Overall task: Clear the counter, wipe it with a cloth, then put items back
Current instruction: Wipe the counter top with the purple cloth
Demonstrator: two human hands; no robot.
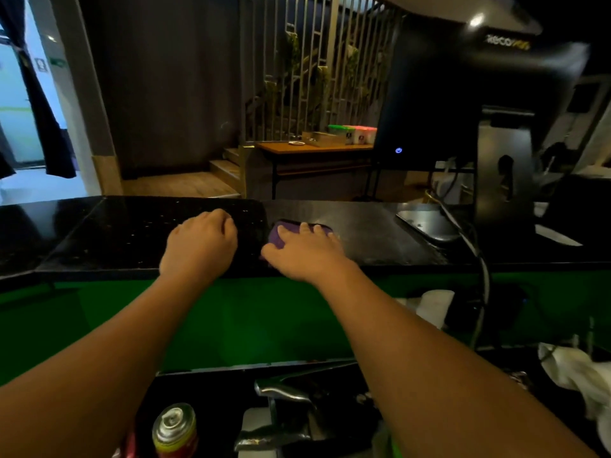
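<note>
A black stone counter (115,233) runs across the view. On it lies a purple cloth (276,238), mostly covered by my right hand (305,252), which presses flat on it with fingers spread. My left hand (201,241) rests on the counter just left of the cloth, fingers curled under, nothing visible in it. The counter surface to the right of the cloth looks streaked and damp.
A black monitor on a silver stand (469,104) rises at the right, its base plate (426,223) on the counter and a cable (479,259) hanging down. Below the green counter front sit a spray can (175,428), a metal tap (281,391) and white cloths (575,375).
</note>
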